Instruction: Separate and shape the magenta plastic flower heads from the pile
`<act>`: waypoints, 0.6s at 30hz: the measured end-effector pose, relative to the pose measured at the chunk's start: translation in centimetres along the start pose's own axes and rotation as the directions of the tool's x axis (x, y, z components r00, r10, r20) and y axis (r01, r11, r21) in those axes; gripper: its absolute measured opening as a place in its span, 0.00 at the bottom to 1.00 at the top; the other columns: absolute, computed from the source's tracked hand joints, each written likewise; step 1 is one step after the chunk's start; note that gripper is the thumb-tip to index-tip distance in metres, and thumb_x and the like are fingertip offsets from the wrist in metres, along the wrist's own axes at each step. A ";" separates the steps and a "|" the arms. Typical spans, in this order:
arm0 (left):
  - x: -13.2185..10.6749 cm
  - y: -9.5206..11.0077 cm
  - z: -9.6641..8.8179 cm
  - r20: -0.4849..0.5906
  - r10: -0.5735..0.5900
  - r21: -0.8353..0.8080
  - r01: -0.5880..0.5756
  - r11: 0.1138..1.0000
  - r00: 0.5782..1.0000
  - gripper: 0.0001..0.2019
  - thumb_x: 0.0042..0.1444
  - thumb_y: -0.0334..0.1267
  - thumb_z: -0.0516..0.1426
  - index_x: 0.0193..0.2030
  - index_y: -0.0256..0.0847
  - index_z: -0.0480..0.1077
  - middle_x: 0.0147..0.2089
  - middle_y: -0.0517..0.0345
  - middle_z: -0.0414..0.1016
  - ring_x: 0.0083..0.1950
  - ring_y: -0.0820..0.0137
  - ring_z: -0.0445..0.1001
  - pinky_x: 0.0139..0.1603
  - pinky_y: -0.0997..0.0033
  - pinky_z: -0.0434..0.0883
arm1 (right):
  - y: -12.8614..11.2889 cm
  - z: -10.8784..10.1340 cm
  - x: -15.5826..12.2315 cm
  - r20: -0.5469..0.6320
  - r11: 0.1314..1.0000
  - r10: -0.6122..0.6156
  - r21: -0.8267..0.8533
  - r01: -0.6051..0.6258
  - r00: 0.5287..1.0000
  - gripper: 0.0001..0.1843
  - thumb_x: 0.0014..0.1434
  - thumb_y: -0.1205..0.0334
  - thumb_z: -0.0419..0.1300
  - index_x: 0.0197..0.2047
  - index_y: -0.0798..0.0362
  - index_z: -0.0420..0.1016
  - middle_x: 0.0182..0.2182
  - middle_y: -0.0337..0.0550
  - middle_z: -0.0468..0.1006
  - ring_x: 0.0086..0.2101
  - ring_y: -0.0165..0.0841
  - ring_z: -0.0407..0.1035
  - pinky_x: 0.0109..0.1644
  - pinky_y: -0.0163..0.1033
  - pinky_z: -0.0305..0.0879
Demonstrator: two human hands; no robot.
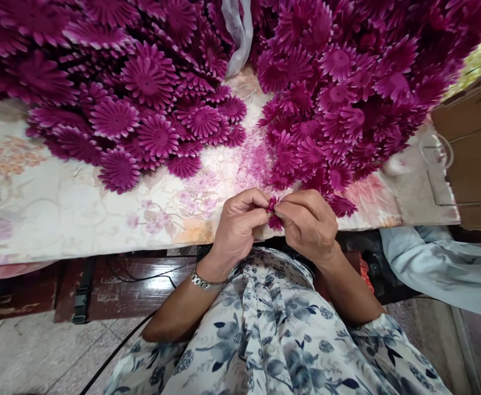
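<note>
at the lower centre of the frame, over the bench's (59,219) near edge, the left hand (240,225) and right hand (308,222) both pinch one small magenta flower (273,219) between closed fingertips, steadying it from both sides, with flower heaps (112,118) within reach across the top.

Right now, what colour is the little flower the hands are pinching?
Magenta-purple: the small frilly artificial flower, best seen in the head view.
</note>
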State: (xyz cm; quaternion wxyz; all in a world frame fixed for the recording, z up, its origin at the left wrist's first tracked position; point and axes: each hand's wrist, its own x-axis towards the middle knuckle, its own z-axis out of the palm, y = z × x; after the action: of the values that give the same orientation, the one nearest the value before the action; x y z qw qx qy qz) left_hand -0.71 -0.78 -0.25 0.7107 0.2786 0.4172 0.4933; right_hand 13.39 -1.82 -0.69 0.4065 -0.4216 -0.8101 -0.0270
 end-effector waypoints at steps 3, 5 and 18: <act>0.0 0.1 0.1 0.001 -0.021 -0.015 0.021 1.000 1.000 0.06 0.32 0.24 0.56 0.16 0.37 0.69 0.22 0.62 0.67 0.25 0.77 0.64 0.25 0.78 0.62 | -0.2 0.1 0.0 0.016 1.000 -0.015 -0.012 0.015 1.000 0.09 0.56 0.72 0.57 0.40 0.50 0.69 0.31 0.41 0.76 0.33 0.31 0.69 0.36 0.39 0.66; 0.0 0.2 0.2 -0.006 -0.028 -0.022 0.028 0.999 1.000 0.06 0.31 0.24 0.55 0.15 0.37 0.69 0.21 0.62 0.67 0.25 0.77 0.63 0.24 0.78 0.62 | -0.1 -0.2 0.1 0.022 0.999 -0.028 -0.040 0.029 0.999 0.08 0.57 0.72 0.56 0.39 0.50 0.68 0.31 0.42 0.76 0.33 0.31 0.69 0.37 0.39 0.66; 0.4 1.0 0.1 -0.053 -0.101 -0.099 0.096 0.991 0.993 0.06 0.34 0.30 0.59 0.22 0.39 0.66 0.19 0.65 0.69 0.17 0.76 0.69 0.16 0.78 0.64 | 5.9 -8.7 -2.0 0.009 0.832 0.472 -0.336 -0.442 0.882 0.05 0.60 0.60 0.56 0.38 0.49 0.72 0.31 0.43 0.75 0.30 0.33 0.68 0.34 0.40 0.66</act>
State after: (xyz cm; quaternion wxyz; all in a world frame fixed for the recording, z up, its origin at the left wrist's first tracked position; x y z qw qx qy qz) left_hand -1.01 -0.02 0.48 0.7343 0.2088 0.4268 0.4849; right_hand 23.70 -2.69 2.01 0.2887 -0.6647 -0.6878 -0.0424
